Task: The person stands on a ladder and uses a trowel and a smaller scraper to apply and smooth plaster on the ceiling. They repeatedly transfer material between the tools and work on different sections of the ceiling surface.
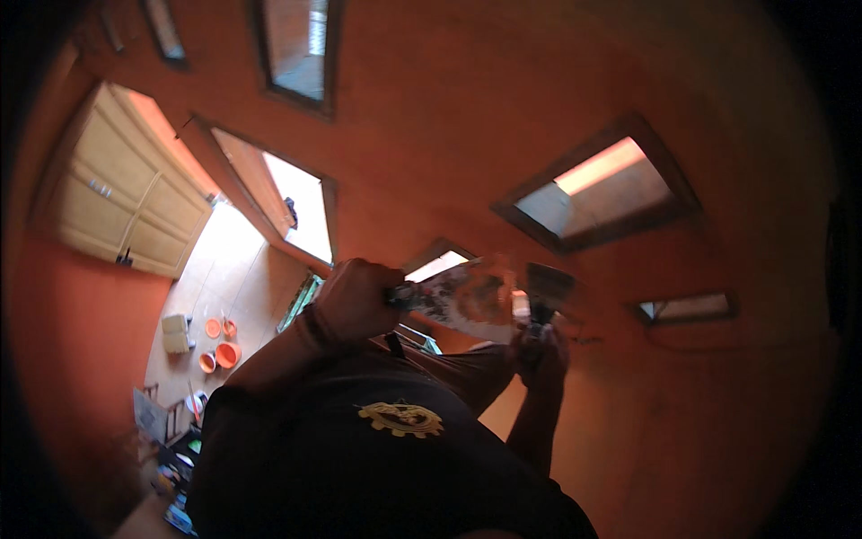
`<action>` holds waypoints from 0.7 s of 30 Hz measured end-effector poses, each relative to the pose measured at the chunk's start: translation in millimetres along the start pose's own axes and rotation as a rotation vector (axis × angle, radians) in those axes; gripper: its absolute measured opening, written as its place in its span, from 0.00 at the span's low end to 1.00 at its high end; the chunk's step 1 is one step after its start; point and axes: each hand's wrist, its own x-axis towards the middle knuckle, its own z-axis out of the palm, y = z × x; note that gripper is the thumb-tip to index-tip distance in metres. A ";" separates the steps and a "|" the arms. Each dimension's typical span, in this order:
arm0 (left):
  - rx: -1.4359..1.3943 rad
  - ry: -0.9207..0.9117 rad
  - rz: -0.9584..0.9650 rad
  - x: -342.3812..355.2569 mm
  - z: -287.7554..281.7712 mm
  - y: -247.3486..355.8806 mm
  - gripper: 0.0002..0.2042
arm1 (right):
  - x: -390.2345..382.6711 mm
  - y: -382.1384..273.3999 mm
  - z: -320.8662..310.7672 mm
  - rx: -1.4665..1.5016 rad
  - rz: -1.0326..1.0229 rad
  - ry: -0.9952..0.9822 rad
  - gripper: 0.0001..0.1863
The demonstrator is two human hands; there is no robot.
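Observation:
My left hand (355, 301) grips the handle of a wide putty knife (462, 296), its blade smeared with white and orange material and pointing to the right. My right hand (539, 355) holds a second scraper (549, 283) upright, with a darker metal blade, close beside the wide blade's far end. Both tools are held at chest height above my dark shirt (377, 467).
Orange walls (431, 162) with framed windows (593, 189) surround me. Far below at left are a tiled floor (242, 278) with several orange buckets (228, 355), a cream container (177, 333) and a chair (148, 422). Wooden doors (126, 189) and metal ladder parts (301, 301) also show.

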 end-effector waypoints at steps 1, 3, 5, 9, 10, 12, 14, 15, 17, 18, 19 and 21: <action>0.022 -0.026 0.014 1.2 3.5 1.8 0.07 | -5.0 12.5 -6.9 0.082 0.007 0.003 0.19; 0.066 -0.046 0.035 1.0 8.6 3.6 0.07 | -13.7 25.9 3.5 0.086 -0.021 0.011 0.19; 0.092 -0.039 0.047 -0.5 15.4 4.1 0.07 | -20.3 60.5 -23.7 -0.048 -0.057 0.059 0.20; 0.083 -0.012 0.097 1.2 19.8 13.1 0.07 | -33.1 99.5 -43.2 0.182 -0.117 0.013 0.24; 0.080 -0.028 0.084 2.5 20.2 15.1 0.07 | -38.0 111.2 -52.6 0.241 -0.125 0.060 0.25; 0.080 -0.026 0.099 1.0 25.2 12.6 0.07 | -41.0 108.6 -48.1 0.398 -0.112 0.147 0.26; 0.081 0.004 0.162 -1.6 33.9 6.6 0.07 | -42.8 91.5 -41.7 0.479 -0.061 0.159 0.28; 0.092 0.015 0.168 -3.2 35.2 6.0 0.07 | -37.9 70.8 -30.0 0.462 -0.029 0.117 0.28; 0.114 0.029 0.180 -7.1 36.4 6.5 0.07 | -38.1 73.6 -36.6 0.430 0.030 0.141 0.29; 0.115 -0.003 0.155 -7.6 36.5 6.2 0.07 | -39.0 74.0 -40.1 0.412 0.056 0.157 0.30; 0.117 -0.037 0.130 -7.2 36.5 5.5 0.07 | -41.8 75.1 -47.0 0.286 0.065 0.139 0.30; 0.147 -0.068 0.109 -5.8 32.4 5.9 0.07 | -34.7 48.2 -17.2 0.182 0.062 -0.021 0.30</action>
